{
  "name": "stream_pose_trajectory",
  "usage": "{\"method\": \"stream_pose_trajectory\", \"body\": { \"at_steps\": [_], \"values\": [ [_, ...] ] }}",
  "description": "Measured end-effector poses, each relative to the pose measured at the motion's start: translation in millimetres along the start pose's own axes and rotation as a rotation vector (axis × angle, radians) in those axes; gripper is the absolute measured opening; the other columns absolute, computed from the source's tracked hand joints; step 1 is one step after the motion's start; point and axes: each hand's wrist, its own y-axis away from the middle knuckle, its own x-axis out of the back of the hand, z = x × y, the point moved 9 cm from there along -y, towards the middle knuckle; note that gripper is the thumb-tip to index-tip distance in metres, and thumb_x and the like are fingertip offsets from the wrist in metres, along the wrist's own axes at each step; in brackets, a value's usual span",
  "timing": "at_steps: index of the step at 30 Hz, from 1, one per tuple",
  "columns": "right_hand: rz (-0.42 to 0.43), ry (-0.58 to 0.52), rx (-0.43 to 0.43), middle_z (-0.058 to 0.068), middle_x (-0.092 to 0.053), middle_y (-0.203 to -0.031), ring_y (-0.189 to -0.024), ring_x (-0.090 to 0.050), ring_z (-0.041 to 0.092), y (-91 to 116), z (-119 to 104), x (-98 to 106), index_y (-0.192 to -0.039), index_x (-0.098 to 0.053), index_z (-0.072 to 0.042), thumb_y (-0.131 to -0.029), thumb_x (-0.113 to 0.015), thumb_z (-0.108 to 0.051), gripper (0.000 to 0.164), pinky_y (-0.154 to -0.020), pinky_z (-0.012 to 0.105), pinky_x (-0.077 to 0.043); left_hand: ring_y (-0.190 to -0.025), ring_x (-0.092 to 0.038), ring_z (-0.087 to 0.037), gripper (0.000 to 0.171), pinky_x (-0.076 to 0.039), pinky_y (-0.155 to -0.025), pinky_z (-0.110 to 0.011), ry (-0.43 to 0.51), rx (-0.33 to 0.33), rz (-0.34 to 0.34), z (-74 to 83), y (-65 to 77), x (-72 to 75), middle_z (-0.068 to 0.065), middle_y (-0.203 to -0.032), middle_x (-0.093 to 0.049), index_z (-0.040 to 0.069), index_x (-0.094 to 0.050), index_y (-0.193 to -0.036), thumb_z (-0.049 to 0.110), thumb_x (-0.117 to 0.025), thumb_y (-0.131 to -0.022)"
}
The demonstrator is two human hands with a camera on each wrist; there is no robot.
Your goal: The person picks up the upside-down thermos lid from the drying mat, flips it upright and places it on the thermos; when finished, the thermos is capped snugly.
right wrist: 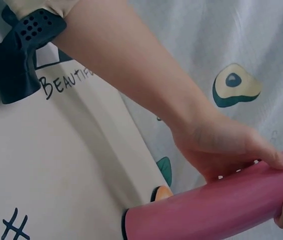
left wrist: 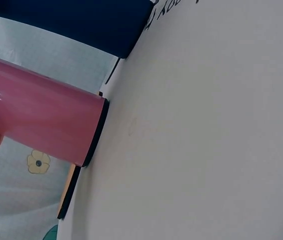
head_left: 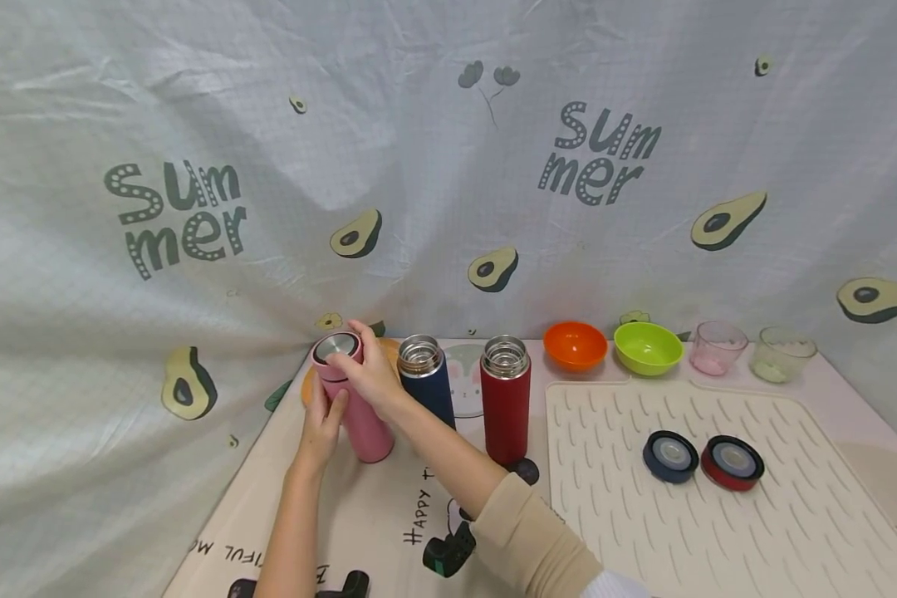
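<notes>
A pink thermos [head_left: 366, 428] stands upright on the table at the left, its lid [head_left: 337, 345] with a silver top still on it. My left hand [head_left: 323, 422] grips the body just below the lid. My right hand [head_left: 374, 374] holds the lid from the right and above, its thumb across the near rim. The thermos base [left wrist: 94, 132] touches the table in the left wrist view. In the right wrist view, the left hand's thumb lies along the pink body [right wrist: 206, 210]. Beside it stand a lidless navy thermos [head_left: 428, 386] and a lidless red thermos [head_left: 505, 407].
A ribbed cream mat [head_left: 605, 498] at the right bears a navy lid [head_left: 670, 457] and a red lid [head_left: 732, 463]. Behind it are an orange bowl [head_left: 575, 346], a green bowl [head_left: 648, 349], a pink glass [head_left: 718, 347] and a greenish glass [head_left: 782, 354]. A printed curtain [head_left: 419, 166] hangs behind.
</notes>
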Motion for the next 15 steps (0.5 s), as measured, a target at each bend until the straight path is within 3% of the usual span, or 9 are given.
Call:
{"method": "stream_pose_trajectory", "body": {
  "at_steps": [5, 12, 15],
  "values": [
    [0.005, -0.021, 0.004, 0.007, -0.051, -0.112, -0.099, -0.051, 0.016, 0.0, 0.1, 0.7, -0.124, -0.043, -0.005, -0.081, -0.061, -0.013, 0.047, -0.084, 0.028, -0.044, -0.109, -0.041, -0.008, 0.055, -0.036, -0.090, -0.014, 0.024, -0.016, -0.002, 1.1, 0.1, 0.4, -0.007, -0.128, -0.035, -0.005, -0.011, -0.142, -0.003, -0.037, -0.093],
    [0.025, 0.056, -0.019, 0.005, -0.052, -0.115, -0.099, -0.052, 0.014, -1.0, 4.7, 2.9, -0.127, -0.045, -0.006, -0.079, -0.063, -0.019, 0.053, -0.085, 0.029, -0.044, -0.112, -0.039, -0.007, 0.055, -0.035, -0.092, -0.014, 0.027, -0.039, -0.005, 0.6, -0.2, -1.1, -0.005, -0.129, -0.033, -0.006, -0.012, -0.141, -0.004, -0.037, -0.093],
    [0.040, 0.052, -0.016, 0.003, -0.055, -0.106, -0.092, -0.054, 0.012, -1.9, 4.4, 4.5, -0.119, -0.048, -0.006, -0.078, -0.065, -0.018, 0.046, -0.080, 0.027, -0.046, -0.112, -0.040, -0.007, 0.054, -0.035, -0.092, -0.014, 0.024, -0.038, -0.008, 0.0, -0.7, -1.5, -0.005, -0.129, -0.034, -0.006, -0.012, -0.141, -0.004, -0.037, -0.093]
  ]
}}
